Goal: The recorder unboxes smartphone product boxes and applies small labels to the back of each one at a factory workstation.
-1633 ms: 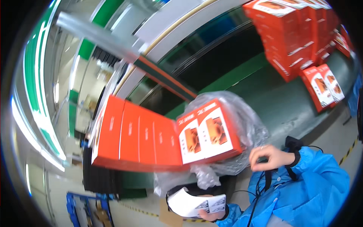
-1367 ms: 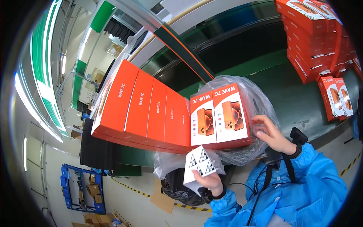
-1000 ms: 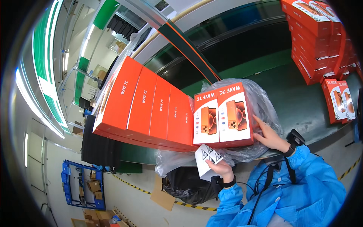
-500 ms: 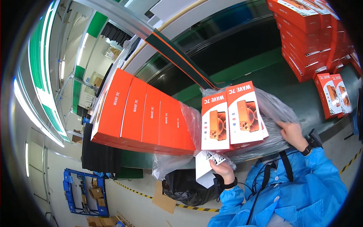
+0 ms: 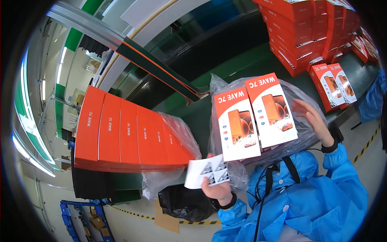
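My left hand (image 5: 218, 191) pinches a white sheet of stickers (image 5: 196, 174) with dark triangular prints, thumb on top. The sheet is held just in front of two red-and-white phone boxes (image 5: 238, 128), which lie side by side, picture faces up, on top of clear plastic wrapping. My right hand (image 5: 313, 117) is raised beside the right-hand box (image 5: 274, 115), its fingers apart and nothing in it. Crumpled clear plastic (image 5: 303, 131) spreads around and under the boxes. What lies beneath them is mostly hidden.
A long row of red boxes (image 5: 129, 133), partly in plastic, stands at the left. Tall stacks of red boxes (image 5: 298, 32) rise at the far right, with two more phone boxes (image 5: 333, 86) before them. A black bag (image 5: 183, 203) sits below the table's near edge.
My left hand has lifted the sticker sheet and turned its printed side up. My right hand has come off the plastic and risen. The view has shifted, and the two boxes sit slightly askew.
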### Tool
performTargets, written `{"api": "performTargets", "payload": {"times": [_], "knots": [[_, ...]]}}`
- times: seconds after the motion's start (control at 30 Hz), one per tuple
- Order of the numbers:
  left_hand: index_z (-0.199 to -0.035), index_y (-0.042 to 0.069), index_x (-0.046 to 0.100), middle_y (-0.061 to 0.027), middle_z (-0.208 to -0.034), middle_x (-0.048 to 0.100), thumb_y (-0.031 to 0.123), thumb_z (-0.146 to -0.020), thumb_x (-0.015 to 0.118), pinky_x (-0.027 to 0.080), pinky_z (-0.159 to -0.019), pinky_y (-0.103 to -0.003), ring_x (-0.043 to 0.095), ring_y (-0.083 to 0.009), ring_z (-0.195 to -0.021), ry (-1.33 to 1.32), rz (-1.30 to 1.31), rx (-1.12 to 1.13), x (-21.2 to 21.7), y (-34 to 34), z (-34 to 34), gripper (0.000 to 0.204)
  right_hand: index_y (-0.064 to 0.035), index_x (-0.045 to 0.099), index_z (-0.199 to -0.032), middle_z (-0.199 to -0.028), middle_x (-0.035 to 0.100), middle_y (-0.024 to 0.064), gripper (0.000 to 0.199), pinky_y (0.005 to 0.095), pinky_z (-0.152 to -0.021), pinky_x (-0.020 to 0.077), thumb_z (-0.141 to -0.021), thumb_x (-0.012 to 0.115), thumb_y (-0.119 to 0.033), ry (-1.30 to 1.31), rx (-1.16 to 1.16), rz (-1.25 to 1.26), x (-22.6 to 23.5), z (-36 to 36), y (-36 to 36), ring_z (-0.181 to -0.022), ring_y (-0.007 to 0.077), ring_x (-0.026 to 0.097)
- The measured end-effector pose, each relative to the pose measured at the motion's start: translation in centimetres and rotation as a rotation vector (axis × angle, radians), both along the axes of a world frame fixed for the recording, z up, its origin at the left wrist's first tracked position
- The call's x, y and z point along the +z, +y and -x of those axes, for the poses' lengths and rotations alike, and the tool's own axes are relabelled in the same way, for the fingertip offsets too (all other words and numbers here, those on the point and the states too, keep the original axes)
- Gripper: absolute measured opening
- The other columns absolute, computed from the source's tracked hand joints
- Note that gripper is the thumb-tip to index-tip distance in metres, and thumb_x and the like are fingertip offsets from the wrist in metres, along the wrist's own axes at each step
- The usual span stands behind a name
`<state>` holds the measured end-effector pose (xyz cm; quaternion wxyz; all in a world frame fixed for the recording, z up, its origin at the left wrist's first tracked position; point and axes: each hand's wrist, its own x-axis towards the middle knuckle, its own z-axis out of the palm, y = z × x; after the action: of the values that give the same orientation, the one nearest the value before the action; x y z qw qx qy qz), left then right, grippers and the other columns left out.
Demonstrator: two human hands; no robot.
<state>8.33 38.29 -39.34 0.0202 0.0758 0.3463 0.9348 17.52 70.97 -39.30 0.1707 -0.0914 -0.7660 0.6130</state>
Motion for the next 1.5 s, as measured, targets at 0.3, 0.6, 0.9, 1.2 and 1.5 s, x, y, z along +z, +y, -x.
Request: {"api": "performTargets", "payload": {"times": [0.3,0.6,0.9,1.2,1.5], "knots": [[-0.135,-0.006,0.026,-0.031,-0.133,0.038,0.027,-0.083,0.035,0.026,-0.108,-0.043,0.038,-0.0357,-0.127,-0.021,0.053,-0.062,1.9,2.6,-1.6,0.062,-0.0024,0.01,-0.145,-0.145,0.023,0.0163,0.077,0.0331,-0.108,0.0215,-0.086,0.047,-0.036,0.07,0.252,0.365,2.3,4.0,-4.2,-0.134,0.0233,0.025],[-0.13,-0.01,0.033,-0.0228,-0.132,0.044,0.027,-0.086,0.037,0.037,-0.099,-0.038,0.047,-0.0287,-0.118,-0.035,0.167,-0.072,1.6,1.6,-1.5,0.058,-0.0019,0.011,-0.145,-0.145,0.026,0.0157,0.076,0.033,-0.107,0.0229,-0.085,0.048,-0.032,0.196,0.226,0.626,2.5,3.6,-6.2,-0.132,0.0222,0.03],[-0.125,-0.009,0.04,-0.0211,-0.114,0.054,0.002,-0.078,0.052,0.046,-0.09,-0.04,0.057,-0.0309,-0.103,0.09,0.504,0.075,4.5,-1.6,-4.1,0.05,-0.0007,0.035,-0.132,-0.134,0.038,0.0173,0.061,0.0341,-0.103,0.0297,-0.082,0.049,-0.032,0.331,-0.054,0.05,5.2,2.5,-4.0,-0.125,0.0237,0.039],[-0.097,-0.01,0.06,-0.0142,-0.089,0.066,0.006,-0.076,0.07,0.047,-0.074,-0.027,0.061,-0.0152,-0.081,0.187,0.671,-0.112,8.2,-0.4,-4.3,0.029,0.0013,0.063,-0.086,-0.062,0.059,0.008,0.025,0.0259,-0.05,0.0401,-0.089,0.058,-0.023,0.027,0.806,-0.121,10.7,2.5,-10.5,-0.052,0.0131,0.052],[-0.11,-0.011,0.052,-0.018,-0.105,0.061,0.003,-0.072,0.074,0.049,-0.082,-0.032,0.061,-0.0215,-0.092,0.17,0.398,0.136,7.5,2.2,-6.5,0.046,0.0005,0.06,-0.088,-0.072,0.056,0.0084,0.021,0.0268,-0.05,0.0398,-0.086,0.062,-0.02,0.061,0.598,-0.115,10.8,2.4,-12.1,-0.056,0.0134,0.052]]}}
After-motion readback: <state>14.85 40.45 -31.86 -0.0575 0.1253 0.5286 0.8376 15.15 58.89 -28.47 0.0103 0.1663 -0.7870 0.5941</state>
